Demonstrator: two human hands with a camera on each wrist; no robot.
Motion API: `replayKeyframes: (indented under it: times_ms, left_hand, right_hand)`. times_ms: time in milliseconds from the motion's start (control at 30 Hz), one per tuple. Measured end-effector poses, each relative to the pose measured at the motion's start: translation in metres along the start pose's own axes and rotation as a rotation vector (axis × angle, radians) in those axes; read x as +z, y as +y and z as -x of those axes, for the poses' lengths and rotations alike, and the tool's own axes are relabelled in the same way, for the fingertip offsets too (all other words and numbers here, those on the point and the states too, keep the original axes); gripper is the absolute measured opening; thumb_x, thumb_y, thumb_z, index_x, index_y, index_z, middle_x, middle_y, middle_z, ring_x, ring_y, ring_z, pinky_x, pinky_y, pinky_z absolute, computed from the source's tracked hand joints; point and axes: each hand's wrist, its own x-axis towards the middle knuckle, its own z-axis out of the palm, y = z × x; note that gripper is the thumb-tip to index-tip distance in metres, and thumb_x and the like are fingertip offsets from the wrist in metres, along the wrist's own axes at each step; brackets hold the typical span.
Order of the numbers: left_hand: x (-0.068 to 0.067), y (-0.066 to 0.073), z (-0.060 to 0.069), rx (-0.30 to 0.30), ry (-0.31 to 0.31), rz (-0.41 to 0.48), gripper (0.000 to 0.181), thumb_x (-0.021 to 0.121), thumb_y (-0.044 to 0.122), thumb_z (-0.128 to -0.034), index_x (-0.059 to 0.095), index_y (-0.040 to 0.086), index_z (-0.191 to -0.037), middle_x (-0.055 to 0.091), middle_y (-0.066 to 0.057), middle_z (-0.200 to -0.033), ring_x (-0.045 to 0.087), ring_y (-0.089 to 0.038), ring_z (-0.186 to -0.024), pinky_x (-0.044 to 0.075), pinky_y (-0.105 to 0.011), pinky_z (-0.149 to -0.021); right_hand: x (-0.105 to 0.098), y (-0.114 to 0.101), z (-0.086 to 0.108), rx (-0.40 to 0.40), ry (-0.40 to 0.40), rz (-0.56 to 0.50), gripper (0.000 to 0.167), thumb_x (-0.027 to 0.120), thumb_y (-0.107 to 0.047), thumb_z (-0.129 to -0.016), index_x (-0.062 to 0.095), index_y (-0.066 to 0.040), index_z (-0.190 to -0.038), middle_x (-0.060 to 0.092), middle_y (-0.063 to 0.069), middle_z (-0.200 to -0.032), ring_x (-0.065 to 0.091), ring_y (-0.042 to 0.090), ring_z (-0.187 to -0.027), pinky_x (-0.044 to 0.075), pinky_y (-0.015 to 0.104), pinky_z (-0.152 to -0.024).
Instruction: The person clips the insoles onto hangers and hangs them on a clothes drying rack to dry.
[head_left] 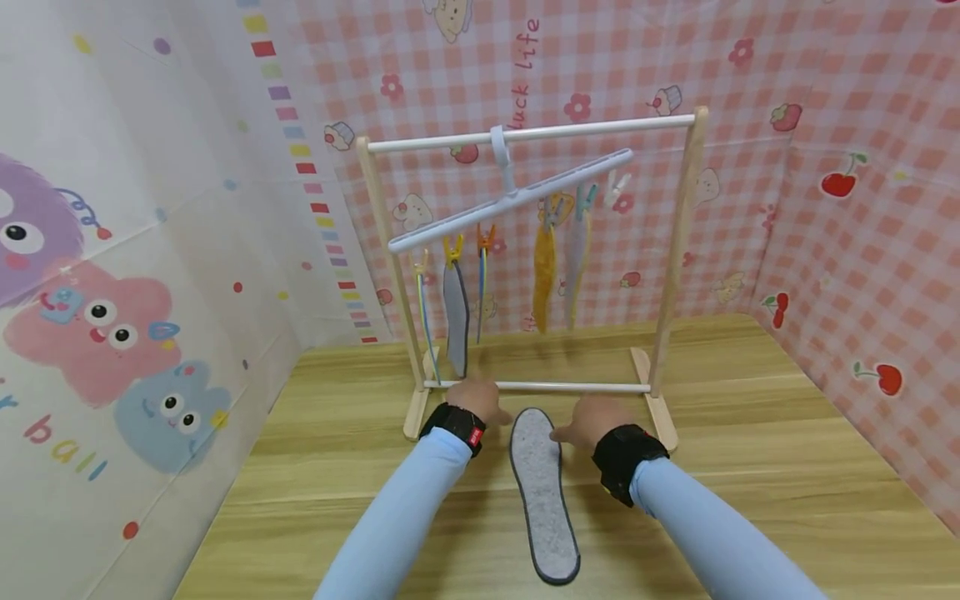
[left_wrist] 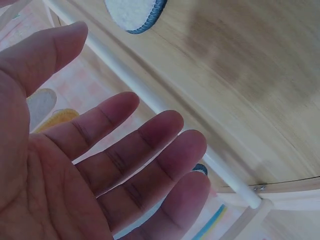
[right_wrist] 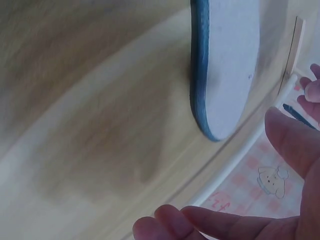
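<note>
A grey insole [head_left: 542, 492] with a dark edge lies flat on the wooden table, its rounded end pointing toward the rack. My left hand [head_left: 477, 398] is just left of that end; the left wrist view shows its fingers [left_wrist: 167, 122] spread and nearly straight, holding nothing. To the right of the insole is my right hand [head_left: 597, 419], its thumb [right_wrist: 287, 135] apart from loosely bent fingers. Nothing is between them, and a gap separates them from the insole [right_wrist: 231, 65] in the right wrist view. Ahead, several insoles hang by clips from a tilted pale hanger [head_left: 517, 198].
The wooden rack [head_left: 678, 250] has a white top bar [head_left: 600, 127] and a low white bar [head_left: 570, 387] just beyond my hands. A grey insole [head_left: 456, 321] and an orange one [head_left: 544, 279] hang above the table. A white clip [head_left: 617, 189] at the hanger's right holds nothing. Patterned cloth walls [head_left: 862, 250] enclose the table.
</note>
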Motion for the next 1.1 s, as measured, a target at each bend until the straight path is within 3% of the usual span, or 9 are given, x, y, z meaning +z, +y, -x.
replayKeyframes:
  times_ms: [200,467,633,800,1100]
  left_hand:
    - [-0.002,0.001,0.009,0.005,-0.020,-0.018,0.034,0.074,0.047,-0.0845,0.075,0.013,-0.087,0.072,-0.006,-0.091,0.068,-0.021,-0.081,0.054,-0.039,-0.071]
    - [0.000,-0.002,0.012,0.003,0.008,-0.042,0.032,0.077,0.045,-0.0807,0.075,0.013,-0.082,0.072,-0.006,-0.088,0.068,-0.021,-0.080,0.053,-0.041,-0.069]
    - [0.001,-0.003,0.014,0.001,-0.005,-0.050,0.033,0.077,0.046,-0.0809,0.075,0.013,-0.083,0.072,-0.006,-0.089,0.068,-0.020,-0.082,0.053,-0.040,-0.070]
    - [0.002,-0.005,0.016,-0.001,-0.005,-0.031,0.034,0.077,0.046,-0.0816,0.074,0.012,-0.081,0.071,-0.007,-0.091,0.067,-0.021,-0.083,0.052,-0.040,-0.072]
    - [0.004,-0.006,0.017,-0.012,-0.007,-0.055,0.038,0.076,0.045,-0.0815,0.077,0.011,-0.097,0.072,-0.009,-0.105,0.067,-0.024,-0.093,0.053,-0.041,-0.077]
  right_hand:
    - [0.009,-0.014,0.003,0.030,-0.030,0.033,0.050,0.072,-0.057,-0.082,0.062,-0.014,-0.059,0.056,0.000,-0.062,0.054,0.017,-0.060,0.046,0.034,-0.054]
    - [0.023,-0.020,0.006,0.016,-0.011,0.108,0.054,0.071,-0.062,-0.080,0.061,-0.015,-0.056,0.049,-0.002,-0.056,0.048,0.015,-0.054,0.036,0.030,-0.048]
    - [0.027,-0.023,0.008,0.028,-0.006,0.034,0.050,0.075,-0.058,-0.078,0.063,-0.013,-0.060,0.056,0.001,-0.060,0.052,0.017,-0.057,0.041,0.031,-0.049]
    - [0.031,-0.024,0.009,0.029,0.006,0.011,0.050,0.077,-0.057,-0.077,0.062,-0.013,-0.059,0.055,0.000,-0.058,0.051,0.017,-0.055,0.039,0.031,-0.048]
    - [0.035,-0.022,0.004,0.049,-0.022,-0.008,0.049,0.076,-0.057,-0.078,0.062,-0.013,-0.062,0.056,0.002,-0.062,0.053,0.019,-0.058,0.041,0.032,-0.050]
